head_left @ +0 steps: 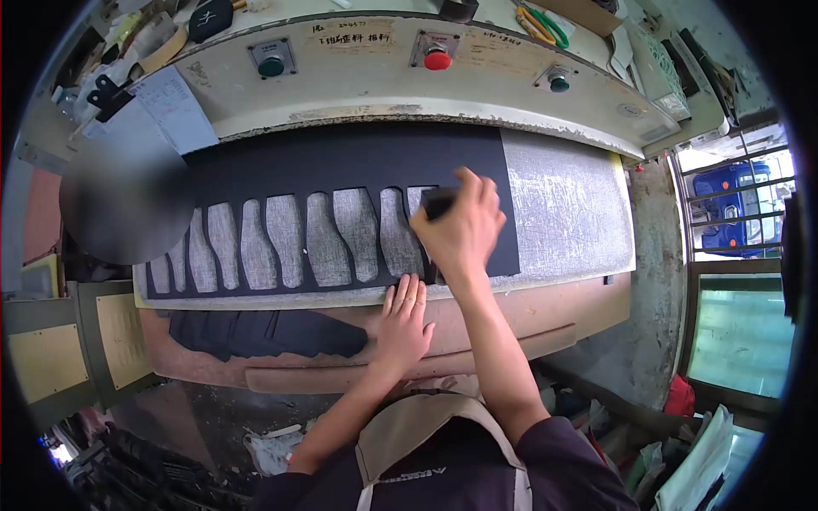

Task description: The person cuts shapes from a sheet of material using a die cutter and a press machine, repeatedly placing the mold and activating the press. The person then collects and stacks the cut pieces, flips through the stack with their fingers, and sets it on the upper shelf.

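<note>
A black sheet [341, 153] lies on the scratched grey board [567, 204], with a row of curved cut-outs through which the board shows. Near the right end of that row, my right hand [464, 223] is closed on a dark block-like object [438, 203], partly hidden by the fingers. My left hand [406, 319] lies flat with fingers spread at the front edge of the sheet, holding nothing. Several cut dark pieces [264, 332] are stacked on the brown ledge in front of the board, left of my left hand.
Behind the board stands a machine panel [366, 81] with a red button [437, 59] and two green ones. Papers on a clipboard [166, 111] hang at the left. Green-handled scissors [550, 30] lie on top. A barred window [737, 204] is at the right.
</note>
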{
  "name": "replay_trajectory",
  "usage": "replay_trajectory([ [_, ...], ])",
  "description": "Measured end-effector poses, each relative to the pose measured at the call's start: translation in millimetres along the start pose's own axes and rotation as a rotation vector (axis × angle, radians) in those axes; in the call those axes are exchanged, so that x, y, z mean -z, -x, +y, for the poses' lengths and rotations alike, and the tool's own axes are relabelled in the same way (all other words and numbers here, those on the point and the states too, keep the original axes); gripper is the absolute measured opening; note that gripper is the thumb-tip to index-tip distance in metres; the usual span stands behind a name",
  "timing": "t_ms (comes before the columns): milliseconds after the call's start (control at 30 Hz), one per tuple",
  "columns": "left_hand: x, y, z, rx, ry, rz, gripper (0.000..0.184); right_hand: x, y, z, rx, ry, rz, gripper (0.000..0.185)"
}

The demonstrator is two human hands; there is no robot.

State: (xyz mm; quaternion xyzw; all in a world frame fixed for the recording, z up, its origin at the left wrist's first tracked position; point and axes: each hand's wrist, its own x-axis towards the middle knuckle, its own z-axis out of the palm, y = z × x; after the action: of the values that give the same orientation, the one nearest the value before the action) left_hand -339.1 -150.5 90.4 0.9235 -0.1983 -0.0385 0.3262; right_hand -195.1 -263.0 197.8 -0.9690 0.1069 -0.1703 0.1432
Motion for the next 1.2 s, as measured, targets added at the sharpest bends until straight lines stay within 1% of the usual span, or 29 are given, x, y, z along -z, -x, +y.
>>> replay_trajectory([
  [67, 9, -4, -4, 0.039, 0.140, -0.098, 0.084, 50, 45, 16, 0.159, -0.258, 0.168, 0.079],
  [133, 59, -17, 8, 0.116, 0.570, -0.071, 0.087, 60, 86, 54, 0.244, -0.645, 0.096, 0.083],
  [167, 71, -35, 11, 0.105, 0.570, -0.063, 0.087, 67, 86, 65, 0.253, -0.643, 0.106, 0.083],
  [233, 88, -58, 25, -0.318, 0.525, 0.013, 0.094, 82, 98, 87, 0.268, -0.835, -0.091, 0.079],
  [267, 95, -57, 41, -0.322, 0.515, 0.015, 0.094, 90, 100, 99, 0.272, -0.841, -0.084, 0.079],
  [333, 119, -55, 81, -0.321, 0.712, -0.101, 0.094, 112, 97, 132, 0.279, -1.079, -0.187, 0.076],
  [400, 125, -53, 115, -0.302, 0.916, -0.214, 0.093, 132, 98, 159, 0.285, -1.314, -0.315, 0.073],
  [433, 117, -51, 124, -0.299, 0.905, -0.212, 0.093, 139, 101, 167, 0.290, -1.324, -0.313, 0.073],
  [567, 66, -24, 160, -0.171, 1.007, -0.394, 0.091, 163, 125, 200, 0.038, -1.205, -0.767, 0.071],
  [600, 57, -24, 168, -0.163, 1.007, -0.396, 0.091, 163, 127, 207, 0.033, -1.209, -0.772, 0.071],
  [733, 23, -13, 195, -0.028, 0.903, -0.214, 0.083, 149, 141, 230, -0.078, -1.131, -0.752, 0.068],
  [767, 17, -11, 195, -0.017, 0.903, -0.195, 0.083, 143, 144, 240, -0.064, -1.130, -0.770, 0.068],
  [900, 11, -4, 178, 0.031, 1.162, -0.171, 0.075, 116, 164, 283, -0.446, -1.371, -1.319, 0.062],
  [933, 10, 2, 180, 0.046, 1.167, -0.160, 0.075, 110, 167, 288, -0.450, -1.365, -1.339, 0.062],
  [1067, 28, 20, 202, 0.263, 0.955, -0.147, 0.067, 89, 178, 287, -0.158, -1.337, -1.512, 0.049],
  [1100, 31, 22, 207, 0.271, 0.958, -0.140, 0.067, 90, 178, 280, -0.157, -1.332, -1.523, 0.049],
  [1200, 34, 31, 228, 0.316, 0.831, 0.008, 0.059, 109, 173, 244, -0.094, -1.321, -1.237, 0.034],
])
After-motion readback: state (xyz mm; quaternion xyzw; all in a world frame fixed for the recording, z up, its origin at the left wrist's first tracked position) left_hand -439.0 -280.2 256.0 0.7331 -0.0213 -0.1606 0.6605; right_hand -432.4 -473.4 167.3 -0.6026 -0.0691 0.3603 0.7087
